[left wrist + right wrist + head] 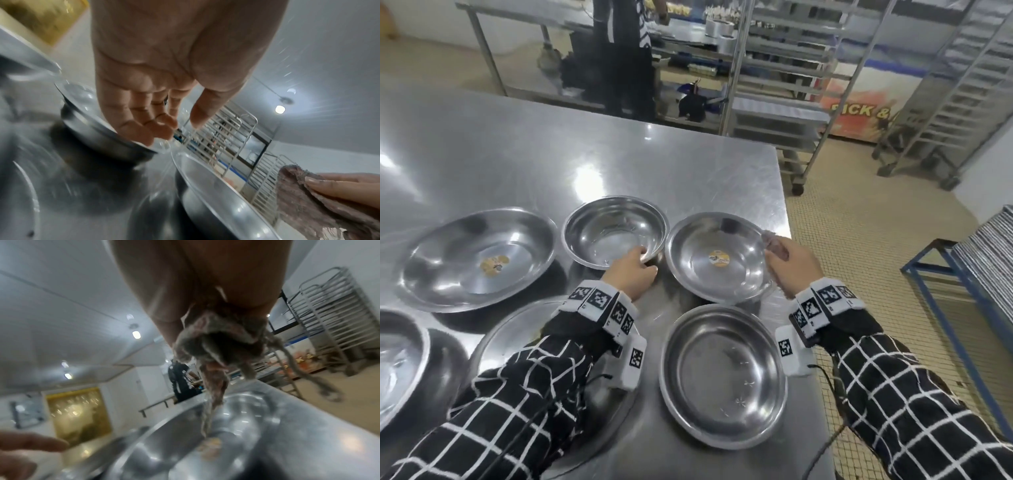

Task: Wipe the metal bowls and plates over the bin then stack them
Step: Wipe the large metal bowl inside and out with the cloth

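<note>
Reaching with my left hand (634, 274), I am curling my fingers (141, 129) over the near rim of the small steel bowl (599, 233) standing on the desk (619, 157) — thumb not yet clamped, as far as I can tell. My right hand (792, 267) is bunching a brownish cloth (774, 243) above the stickered plate (717, 257) just beside it. I am judging this bowl light, stiff and slick — best pinched at its rolled rim.
</note>
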